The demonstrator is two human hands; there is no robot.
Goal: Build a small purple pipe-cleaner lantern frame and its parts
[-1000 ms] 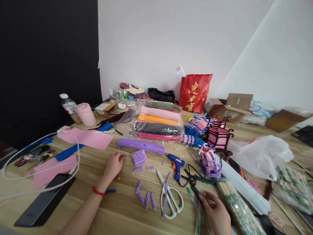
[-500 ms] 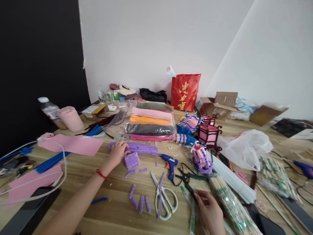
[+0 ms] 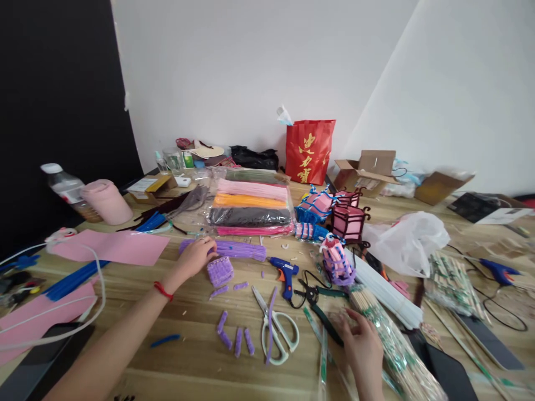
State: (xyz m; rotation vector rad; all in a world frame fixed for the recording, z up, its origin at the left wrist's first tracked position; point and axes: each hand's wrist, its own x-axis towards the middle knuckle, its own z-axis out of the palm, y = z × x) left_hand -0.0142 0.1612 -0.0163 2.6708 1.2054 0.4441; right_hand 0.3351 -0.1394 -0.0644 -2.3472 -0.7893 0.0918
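My left hand [image 3: 197, 257] lies over the left part of a bundle of purple pipe cleaners [image 3: 240, 249], its fingers curled on it. Just below sits a small woven purple block [image 3: 220, 271]. Short purple pieces [image 3: 238, 341] lie nearer me, beside white-handled scissors [image 3: 288, 332] with a purple strip [image 3: 271, 323] across them. My right hand [image 3: 363, 340] is just right of the handle of green-handled pliers [image 3: 328, 323]. Its fingers are bent and apart, with nothing seen between them. A blue glue gun [image 3: 286, 273] lies between the pliers and the bundle.
Pink lanterns with dark frames [image 3: 349, 223] and blue-trimmed ones stand behind the pliers. Packed bamboo sticks [image 3: 393, 340] lie right of my right hand. A bag of coloured pipe cleaners [image 3: 251, 214], a red bag [image 3: 310, 151] and a pink cup [image 3: 107, 201] stand farther back.
My right hand has let go of the pliers' handle and shifted slightly right. The left hand stays on the purple bundle. The whole view has swung a little to the right.
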